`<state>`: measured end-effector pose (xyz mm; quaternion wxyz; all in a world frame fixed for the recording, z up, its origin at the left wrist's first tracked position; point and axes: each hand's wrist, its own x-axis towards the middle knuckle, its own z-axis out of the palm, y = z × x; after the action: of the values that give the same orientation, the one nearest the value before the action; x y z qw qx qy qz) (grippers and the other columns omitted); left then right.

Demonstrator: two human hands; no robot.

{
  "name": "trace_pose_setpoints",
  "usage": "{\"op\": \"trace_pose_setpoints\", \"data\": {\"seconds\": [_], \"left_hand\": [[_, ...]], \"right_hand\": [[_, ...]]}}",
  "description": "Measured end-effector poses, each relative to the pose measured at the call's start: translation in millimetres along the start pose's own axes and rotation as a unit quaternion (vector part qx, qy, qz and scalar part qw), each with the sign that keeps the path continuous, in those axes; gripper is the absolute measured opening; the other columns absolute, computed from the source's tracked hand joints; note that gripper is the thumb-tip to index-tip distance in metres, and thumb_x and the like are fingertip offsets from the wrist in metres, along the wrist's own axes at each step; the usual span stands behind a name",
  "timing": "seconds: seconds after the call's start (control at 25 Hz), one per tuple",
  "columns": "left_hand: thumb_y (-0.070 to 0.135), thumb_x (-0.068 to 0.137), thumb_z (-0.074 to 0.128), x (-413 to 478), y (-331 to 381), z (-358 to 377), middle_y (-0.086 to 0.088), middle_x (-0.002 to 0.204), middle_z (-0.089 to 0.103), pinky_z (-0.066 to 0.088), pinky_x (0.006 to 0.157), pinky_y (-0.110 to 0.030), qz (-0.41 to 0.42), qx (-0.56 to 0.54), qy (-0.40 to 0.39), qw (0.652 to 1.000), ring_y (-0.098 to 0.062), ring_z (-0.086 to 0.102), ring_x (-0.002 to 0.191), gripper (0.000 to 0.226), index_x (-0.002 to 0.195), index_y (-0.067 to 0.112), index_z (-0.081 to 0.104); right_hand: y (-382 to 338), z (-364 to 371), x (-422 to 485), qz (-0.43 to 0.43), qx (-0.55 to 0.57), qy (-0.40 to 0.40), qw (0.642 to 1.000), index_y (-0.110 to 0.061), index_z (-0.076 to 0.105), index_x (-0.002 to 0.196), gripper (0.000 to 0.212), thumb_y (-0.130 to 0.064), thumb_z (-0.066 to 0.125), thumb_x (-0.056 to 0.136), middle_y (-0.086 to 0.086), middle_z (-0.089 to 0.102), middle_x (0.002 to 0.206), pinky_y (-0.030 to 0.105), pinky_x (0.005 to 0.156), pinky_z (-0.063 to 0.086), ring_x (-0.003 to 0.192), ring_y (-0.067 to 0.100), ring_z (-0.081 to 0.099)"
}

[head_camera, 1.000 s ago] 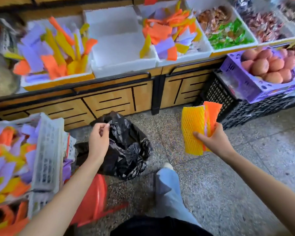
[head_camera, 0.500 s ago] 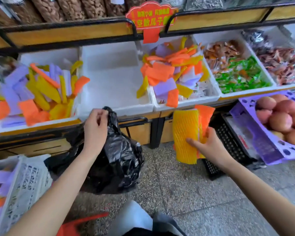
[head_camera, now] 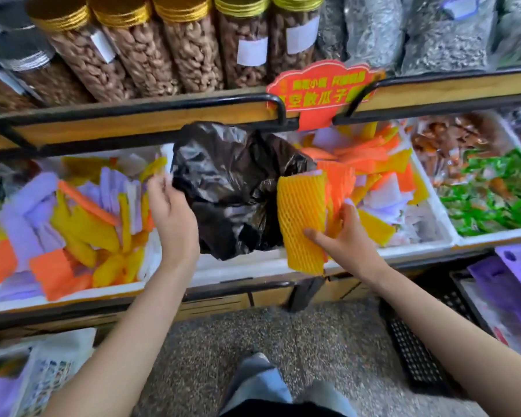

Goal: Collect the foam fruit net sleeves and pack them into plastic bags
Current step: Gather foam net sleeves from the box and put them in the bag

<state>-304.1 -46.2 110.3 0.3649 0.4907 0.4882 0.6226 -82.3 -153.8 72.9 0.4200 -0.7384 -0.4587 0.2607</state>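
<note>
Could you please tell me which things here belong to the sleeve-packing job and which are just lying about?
Part of the job: black plastic bag, gripped by the left hand; yellow and orange foam net sleeves, held in the right hand; loose sleeves in the foam bins.
Just lying about: nut jars; red sign; green-wrapped sweets; purple tray; black crate.

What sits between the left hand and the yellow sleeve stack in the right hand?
In the head view, the black plastic bag, pinched at its edge by the left hand, fills that gap.
</note>
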Motion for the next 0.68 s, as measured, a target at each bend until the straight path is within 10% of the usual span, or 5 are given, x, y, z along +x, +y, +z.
{"op": "trace_pose_setpoints", "data": {"seconds": [0.36, 0.52, 0.68], "left_hand": [[-0.003, 0.094, 0.045, -1.0, -146.8, -68.8, -0.01, 0.083, 0.052, 0.036, 0.075, -0.036, -0.223, 0.317, -0.073, 0.919, -0.038, 0.055, 0.093, 0.008, 0.09, 0.003, 0.051], [-0.01, 0.085, 0.051, 12.6, -120.4, -45.2, -0.009, 0.102, 0.051, 0.035, 0.09, -0.028, 0.011, 0.364, -0.058, 0.93, -0.023, 0.048, 0.102, 0.02, 0.102, -0.001, 0.056], [0.017, 0.093, 0.057, 26.1, -108.3, 31.4, -0.001, 0.144, 0.04, 0.024, 0.113, -0.031, 0.101, 0.409, -0.373, 0.827, -0.014, 0.032, 0.135, 0.045, 0.136, 0.012, 0.044]], "right_hand": [[30.4, 55.9, 82.0, 0.068, -0.07, -0.087, 0.991, -0.003, 0.038, 0.117, 0.063, -0.027, 0.079, 0.074, 0.006, 0.049, 0.099, 0.025, 0.071, 0.032, 0.092, 0.02, 0.05], [41.9, 57.4, 109.4, 0.086, -0.105, -0.119, 0.984, 0.002, 0.03, 0.133, 0.082, -0.029, 0.078, 0.074, 0.016, 0.051, 0.118, 0.029, 0.078, 0.035, 0.106, 0.027, 0.051], [50.5, 49.5, 126.6, 0.097, -0.111, -0.132, 0.98, 0.002, 0.033, 0.129, 0.078, -0.029, 0.078, 0.074, 0.017, 0.052, 0.117, 0.029, 0.074, 0.034, 0.104, 0.03, 0.052]]}}
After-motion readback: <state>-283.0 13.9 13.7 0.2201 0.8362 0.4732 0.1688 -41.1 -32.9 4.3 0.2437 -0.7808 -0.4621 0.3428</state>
